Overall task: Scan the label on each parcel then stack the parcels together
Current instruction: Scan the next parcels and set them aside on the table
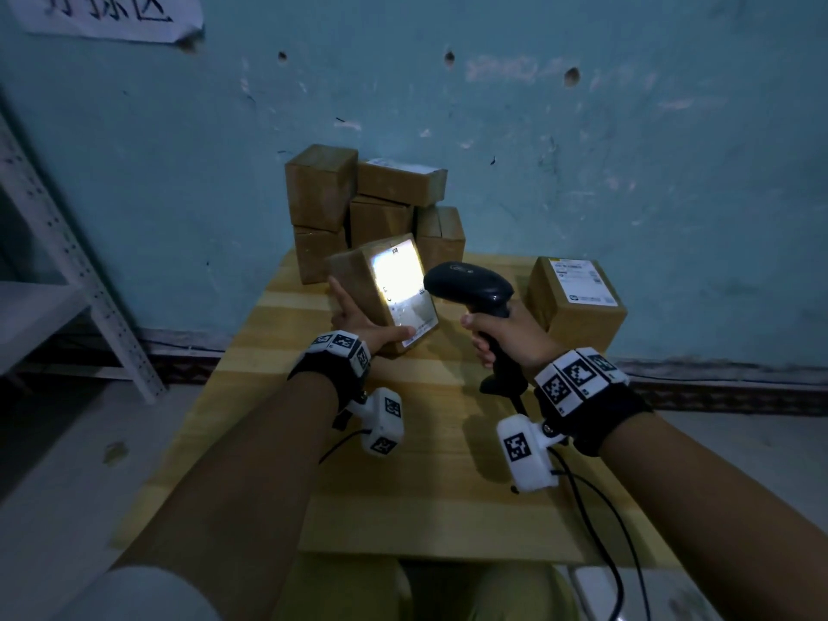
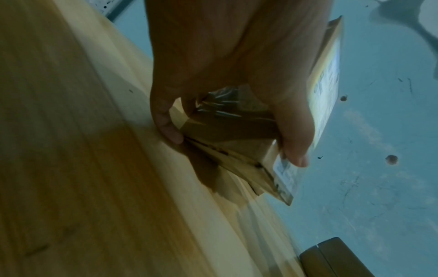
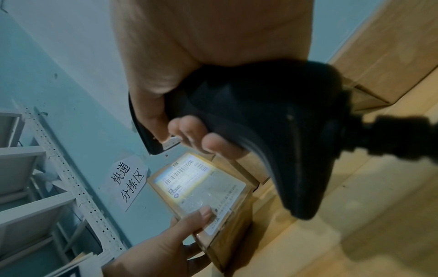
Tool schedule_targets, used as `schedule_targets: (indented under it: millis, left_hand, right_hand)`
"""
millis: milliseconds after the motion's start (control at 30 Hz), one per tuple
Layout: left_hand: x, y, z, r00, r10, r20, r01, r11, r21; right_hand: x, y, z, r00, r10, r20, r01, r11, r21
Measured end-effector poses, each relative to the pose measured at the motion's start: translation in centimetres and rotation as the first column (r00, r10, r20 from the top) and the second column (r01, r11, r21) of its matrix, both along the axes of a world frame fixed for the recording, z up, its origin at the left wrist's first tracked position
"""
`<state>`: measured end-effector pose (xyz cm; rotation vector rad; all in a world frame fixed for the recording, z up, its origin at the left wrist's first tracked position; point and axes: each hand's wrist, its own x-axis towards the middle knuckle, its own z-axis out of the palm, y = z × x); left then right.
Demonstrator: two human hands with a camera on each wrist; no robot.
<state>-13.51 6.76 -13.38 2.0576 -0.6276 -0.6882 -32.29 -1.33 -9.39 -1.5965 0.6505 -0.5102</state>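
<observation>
My left hand (image 1: 358, 327) grips a brown cardboard parcel (image 1: 358, 284) tilted up off the wooden table (image 1: 403, 463), thumb on its white label (image 1: 401, 286). The label glows bright under the scanner's light. In the right wrist view the lit label (image 3: 196, 185) shows barcodes, with the left thumb (image 3: 201, 215) at its lower edge. My right hand (image 1: 502, 333) grips the handle of a black barcode scanner (image 1: 470, 284), its head pointing left at the label. From the left wrist, the left hand (image 2: 225, 75) wraps the parcel (image 2: 237, 135) from below.
Several brown parcels (image 1: 372, 203) are piled against the blue wall at the table's back. One labelled parcel (image 1: 575, 302) stands alone at the right. A white metal shelf (image 1: 58, 280) is at the left. The scanner's cable (image 1: 596, 531) trails toward me.
</observation>
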Motion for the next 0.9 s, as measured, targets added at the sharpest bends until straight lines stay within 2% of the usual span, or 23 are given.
schedule_targets:
  millis: [233, 367, 900]
  left_hand:
    - [0.1, -0.1, 0.1, 1.0, 0.015, -0.024, -0.016, 1.0, -0.022]
    - [-0.7, 0.0, 0.2, 0.999, 0.041, -0.016, -0.042, 0.997, -0.066]
    - [-0.5, 0.1, 0.4, 1.0, 0.014, 0.004, -0.014, 1.0, -0.014]
  right_hand:
    - [-0.9, 0.4, 0.5, 0.998, -0.056, 0.018, 0.055, 0.997, 0.055]
    - [-1.3, 0.8, 1.2, 0.999, -0.039, 0.013, 0.039, 0.998, 0.055]
    - [-2.8, 0.8, 1.7, 1.0, -0.023, -0.011, 0.023, 1.0, 0.014]
